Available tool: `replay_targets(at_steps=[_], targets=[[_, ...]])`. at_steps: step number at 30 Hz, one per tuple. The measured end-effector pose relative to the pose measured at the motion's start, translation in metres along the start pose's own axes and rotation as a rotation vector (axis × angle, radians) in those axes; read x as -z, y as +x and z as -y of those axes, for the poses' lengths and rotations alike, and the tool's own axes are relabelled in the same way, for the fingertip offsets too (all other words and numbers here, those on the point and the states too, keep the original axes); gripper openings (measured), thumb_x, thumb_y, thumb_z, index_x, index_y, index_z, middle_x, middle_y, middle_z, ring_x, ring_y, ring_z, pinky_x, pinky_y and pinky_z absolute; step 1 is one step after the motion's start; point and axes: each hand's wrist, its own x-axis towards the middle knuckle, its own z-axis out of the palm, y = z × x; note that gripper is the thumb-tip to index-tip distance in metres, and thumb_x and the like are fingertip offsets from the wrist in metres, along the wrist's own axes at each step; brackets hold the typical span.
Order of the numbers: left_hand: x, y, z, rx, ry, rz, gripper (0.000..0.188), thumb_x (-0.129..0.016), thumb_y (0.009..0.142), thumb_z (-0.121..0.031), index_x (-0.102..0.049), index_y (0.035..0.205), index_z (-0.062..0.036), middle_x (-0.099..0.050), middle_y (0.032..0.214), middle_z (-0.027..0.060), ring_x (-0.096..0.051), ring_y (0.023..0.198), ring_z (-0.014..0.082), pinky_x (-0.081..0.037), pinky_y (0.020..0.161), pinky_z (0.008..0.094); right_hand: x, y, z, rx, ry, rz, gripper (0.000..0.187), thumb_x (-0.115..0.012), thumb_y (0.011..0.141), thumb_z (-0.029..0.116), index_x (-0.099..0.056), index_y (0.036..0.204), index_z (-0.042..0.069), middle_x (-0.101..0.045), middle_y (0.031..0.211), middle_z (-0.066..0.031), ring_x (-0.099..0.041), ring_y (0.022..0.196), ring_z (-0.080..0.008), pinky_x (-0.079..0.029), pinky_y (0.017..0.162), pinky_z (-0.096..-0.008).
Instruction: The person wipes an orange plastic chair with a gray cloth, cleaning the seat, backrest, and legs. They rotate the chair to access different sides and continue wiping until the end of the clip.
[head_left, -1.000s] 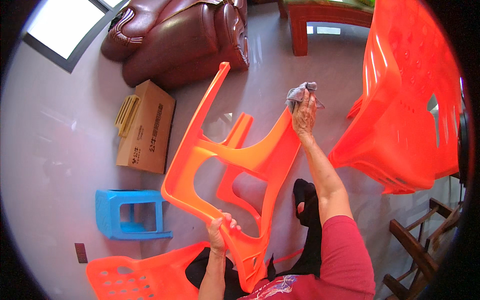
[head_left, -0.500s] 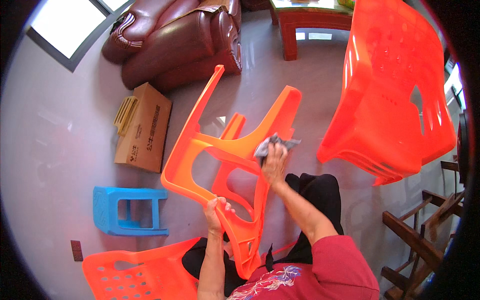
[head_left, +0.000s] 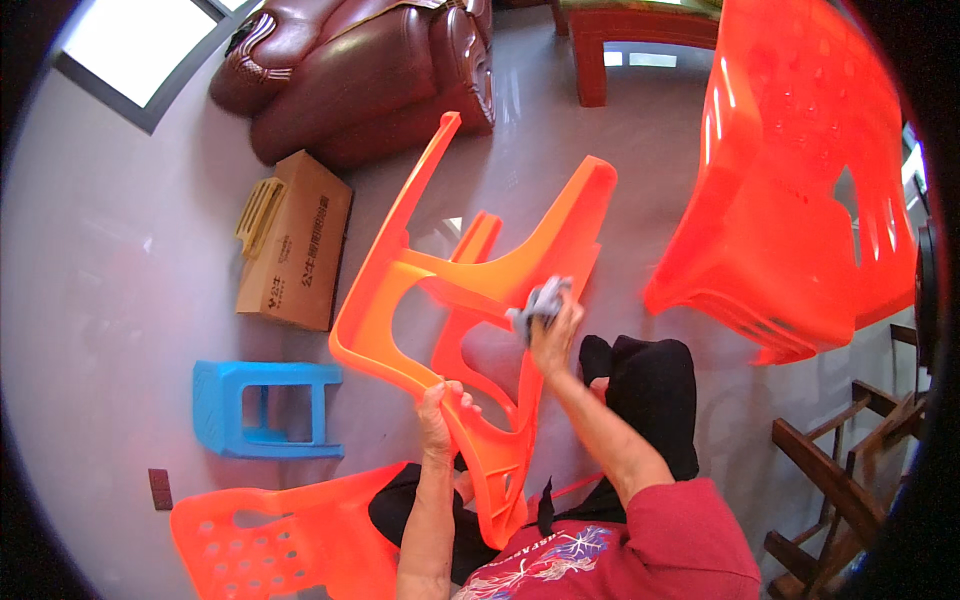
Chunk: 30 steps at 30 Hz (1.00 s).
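An orange plastic chair point(head_left: 365, 325) lies tipped in front of me, its legs pointing away and its underside partly showing. My left hand point(head_left: 446, 410) is closed round the near-left edge of its frame. In my right hand point(head_left: 556, 338) is a crumpled grey cloth point(head_left: 543, 303), pressed against the chair by the base of the far-right leg. Part of the cloth is hidden under the fingers.
Another orange chair point(head_left: 790, 210) stands at the right; a perforated orange chair back point(head_left: 240, 555) is at the lower left. A blue stool point(head_left: 225, 412) and a cardboard box point(head_left: 308, 245) lie left. Beyond are a maroon sofa point(head_left: 370, 90) and wooden table point(head_left: 590, 60). Dark wooden frames point(head_left: 830, 475) stand lower right.
My right hand has slid the cloth slightly down along the chair. The left hand keeps its grip. The whole view has shifted a little, with the chair still in nearly the same pose.
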Motion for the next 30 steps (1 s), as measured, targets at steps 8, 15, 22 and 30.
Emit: replay_targets(at_steps=[8, 15, 22, 30], targets=[[-0.015, 0.019, -0.045, 0.012, -0.219, -0.194, 0.02, -0.06, 0.084, -0.024, -0.054, 0.095, -0.0087, -0.057, 0.082, 0.0036, -0.059, 0.071, 0.0173, -0.053, 0.062, 0.0403, -0.035, 0.061, -0.027, -0.276, 0.449, -0.272, 0.051, -0.064, 0.079, 0.001, -0.041, 0.122, 0.015, -0.043, 0.107, -0.0099, -0.047, 0.101, -0.0262, -0.042, 0.086, -0.0373], [-0.033, 0.059, -0.079, -0.039, 0.083, 0.025, 0.019, -0.063, 0.083, -0.02, -0.053, 0.092, -0.0075, -0.056, 0.08, 0.0018, -0.058, 0.069, 0.0143, -0.053, 0.057, 0.0389, -0.037, 0.078, -0.066, -0.558, 0.786, -0.043, 0.039, -0.061, 0.079, -0.005, -0.04, 0.102, 0.019, -0.043, 0.083, 0.0043, -0.043, 0.065, -0.0074, -0.038, 0.053, -0.0232], [-0.105, 0.062, -0.141, -0.204, 0.483, 0.127, 0.032, -0.065, 0.08, -0.009, -0.045, 0.105, -0.0059, -0.053, 0.079, 0.0036, -0.056, 0.062, 0.0136, -0.054, 0.048, 0.0329, -0.015, 0.06, -0.021, -0.891, 0.933, 0.202, 0.012, -0.06, 0.085, 0.012, -0.05, 0.091, 0.015, -0.048, 0.06, -0.0003, -0.043, 0.041, -0.0135, -0.032, 0.036, -0.0299], [-0.088, 0.052, -0.175, -0.375, 1.029, 0.163, 0.033, -0.059, 0.079, -0.002, -0.045, 0.109, -0.0025, -0.056, 0.08, 0.0046, -0.058, 0.064, 0.0146, -0.053, 0.047, 0.0288, -0.045, -0.002, -0.027, -1.428, 1.144, 0.59, 0.014, -0.053, 0.09, 0.023, -0.057, 0.085, 0.01, -0.057, 0.067, -0.005, -0.057, 0.055, -0.0192, -0.051, 0.051, -0.0364]])
